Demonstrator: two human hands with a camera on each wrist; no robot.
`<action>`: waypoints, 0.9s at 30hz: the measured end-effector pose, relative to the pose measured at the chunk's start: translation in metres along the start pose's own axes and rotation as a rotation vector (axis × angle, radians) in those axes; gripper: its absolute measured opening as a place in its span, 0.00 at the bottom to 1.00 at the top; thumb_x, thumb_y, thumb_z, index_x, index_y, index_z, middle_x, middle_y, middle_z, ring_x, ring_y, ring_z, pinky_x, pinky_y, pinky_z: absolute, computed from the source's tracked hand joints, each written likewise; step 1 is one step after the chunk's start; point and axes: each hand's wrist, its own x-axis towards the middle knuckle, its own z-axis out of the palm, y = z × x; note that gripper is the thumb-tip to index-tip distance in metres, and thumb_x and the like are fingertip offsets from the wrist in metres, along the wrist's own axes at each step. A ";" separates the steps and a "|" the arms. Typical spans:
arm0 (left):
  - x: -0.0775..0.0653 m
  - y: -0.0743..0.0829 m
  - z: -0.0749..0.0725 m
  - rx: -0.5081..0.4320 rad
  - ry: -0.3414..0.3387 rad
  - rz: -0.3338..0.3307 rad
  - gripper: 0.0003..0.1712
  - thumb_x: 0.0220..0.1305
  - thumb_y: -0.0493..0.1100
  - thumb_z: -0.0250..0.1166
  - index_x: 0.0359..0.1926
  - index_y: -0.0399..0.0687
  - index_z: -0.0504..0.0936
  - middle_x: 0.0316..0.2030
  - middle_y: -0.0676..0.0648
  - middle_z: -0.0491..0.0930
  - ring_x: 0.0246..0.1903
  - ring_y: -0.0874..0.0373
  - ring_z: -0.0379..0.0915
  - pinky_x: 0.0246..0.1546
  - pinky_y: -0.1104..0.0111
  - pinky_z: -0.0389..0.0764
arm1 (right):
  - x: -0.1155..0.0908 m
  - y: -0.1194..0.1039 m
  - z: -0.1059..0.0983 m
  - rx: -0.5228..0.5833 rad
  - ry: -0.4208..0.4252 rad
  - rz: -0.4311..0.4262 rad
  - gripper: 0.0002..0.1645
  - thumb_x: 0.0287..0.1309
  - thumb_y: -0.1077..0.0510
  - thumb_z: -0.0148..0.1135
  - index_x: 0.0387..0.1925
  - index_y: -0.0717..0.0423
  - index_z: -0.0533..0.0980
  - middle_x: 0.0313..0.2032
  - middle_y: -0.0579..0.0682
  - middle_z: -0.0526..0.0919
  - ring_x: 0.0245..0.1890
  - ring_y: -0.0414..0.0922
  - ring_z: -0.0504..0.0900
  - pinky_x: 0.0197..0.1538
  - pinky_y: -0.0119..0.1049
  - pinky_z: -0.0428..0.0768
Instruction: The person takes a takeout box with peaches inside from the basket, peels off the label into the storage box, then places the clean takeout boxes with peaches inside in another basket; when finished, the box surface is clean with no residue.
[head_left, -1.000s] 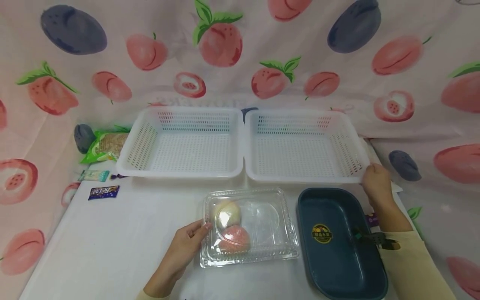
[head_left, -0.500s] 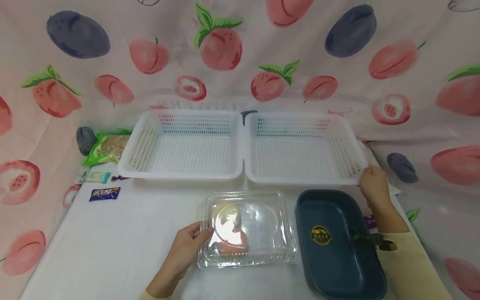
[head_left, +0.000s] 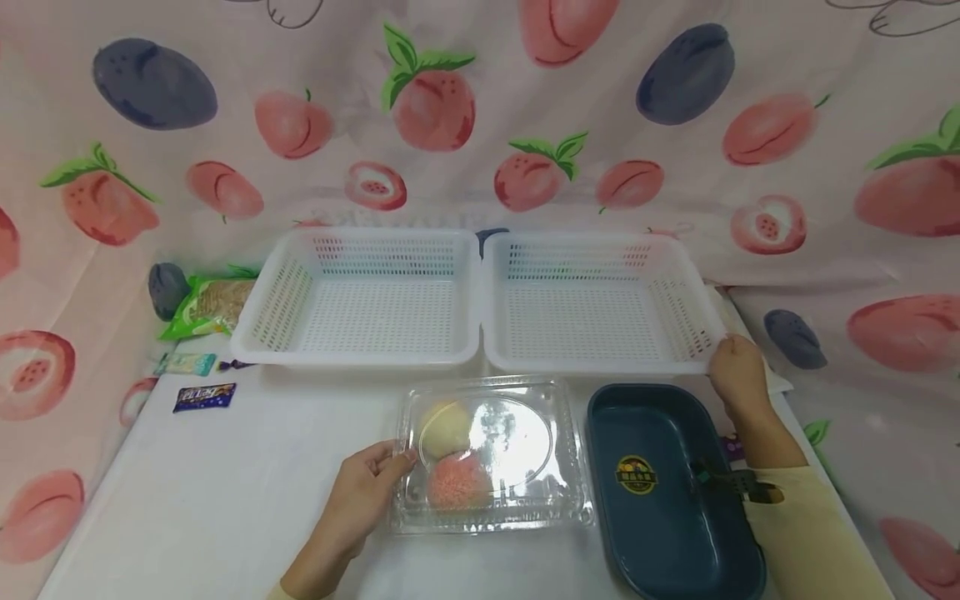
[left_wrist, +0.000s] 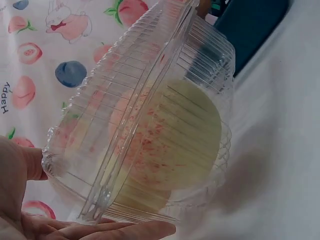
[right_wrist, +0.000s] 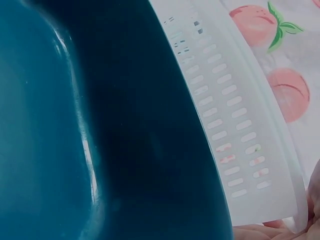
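Note:
In the head view my left hand (head_left: 358, 493) pinches the left edge of a clear plastic clamshell box (head_left: 517, 500). Its thumb lies on top, and the left wrist view shows fingers (left_wrist: 145, 230) underneath. Inside the box are two round pieces, one pale yellow (head_left: 446, 428) and one pinkish red (head_left: 459, 483), which look like fruit; the lid hides detail. My right hand (head_left: 738, 375) grips the front right corner of the right white basket (head_left: 600, 367), its fingers (right_wrist: 252, 233) under the rim.
Left of that basket stands a second white basket (head_left: 352, 358). A dark blue tray (head_left: 675, 533) lies below my right forearm. At the left are a green packaged bag (head_left: 217, 307), a teal wrapper (head_left: 187, 363) and a purple wrapper (head_left: 204, 397). A fruit-print cloth hangs behind.
The head view has shifted slightly. Glare on the box lid has moved from the left side to the right, so both round pieces show more clearly. Both hands keep their holds.

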 end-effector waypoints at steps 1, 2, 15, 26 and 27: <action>-0.001 0.003 -0.001 0.002 0.000 0.013 0.25 0.76 0.44 0.62 0.61 0.25 0.78 0.47 0.38 0.90 0.46 0.51 0.87 0.45 0.62 0.90 | 0.000 0.000 0.000 -0.001 0.001 -0.005 0.37 0.82 0.53 0.19 0.76 0.73 0.58 0.72 0.73 0.67 0.65 0.63 0.72 0.48 0.41 0.76; -0.001 0.006 -0.002 0.001 -0.005 0.019 0.26 0.76 0.44 0.62 0.61 0.25 0.78 0.50 0.36 0.89 0.49 0.49 0.87 0.48 0.59 0.90 | -0.001 0.000 0.000 -0.003 0.001 -0.008 0.37 0.81 0.54 0.19 0.76 0.73 0.58 0.72 0.73 0.67 0.65 0.63 0.72 0.48 0.42 0.76; 0.015 0.054 -0.006 -0.007 -0.029 0.082 0.21 0.77 0.42 0.60 0.60 0.30 0.81 0.52 0.34 0.88 0.47 0.52 0.86 0.39 0.67 0.88 | -0.003 0.000 -0.002 0.016 -0.007 -0.055 0.36 0.81 0.55 0.20 0.72 0.78 0.61 0.69 0.75 0.69 0.62 0.62 0.73 0.41 0.34 0.71; 0.044 0.089 0.005 -0.024 -0.044 0.134 0.25 0.78 0.46 0.58 0.63 0.30 0.79 0.56 0.32 0.85 0.54 0.45 0.85 0.49 0.59 0.90 | -0.002 0.001 -0.002 0.017 -0.016 -0.054 0.37 0.81 0.54 0.20 0.72 0.78 0.60 0.70 0.75 0.69 0.63 0.64 0.73 0.45 0.39 0.73; 0.047 0.091 0.006 -0.033 -0.044 0.136 0.24 0.77 0.45 0.58 0.63 0.29 0.79 0.55 0.32 0.85 0.53 0.46 0.85 0.48 0.60 0.90 | -0.001 0.001 -0.002 0.017 -0.016 -0.053 0.37 0.81 0.54 0.20 0.73 0.78 0.60 0.70 0.75 0.69 0.64 0.64 0.72 0.46 0.39 0.73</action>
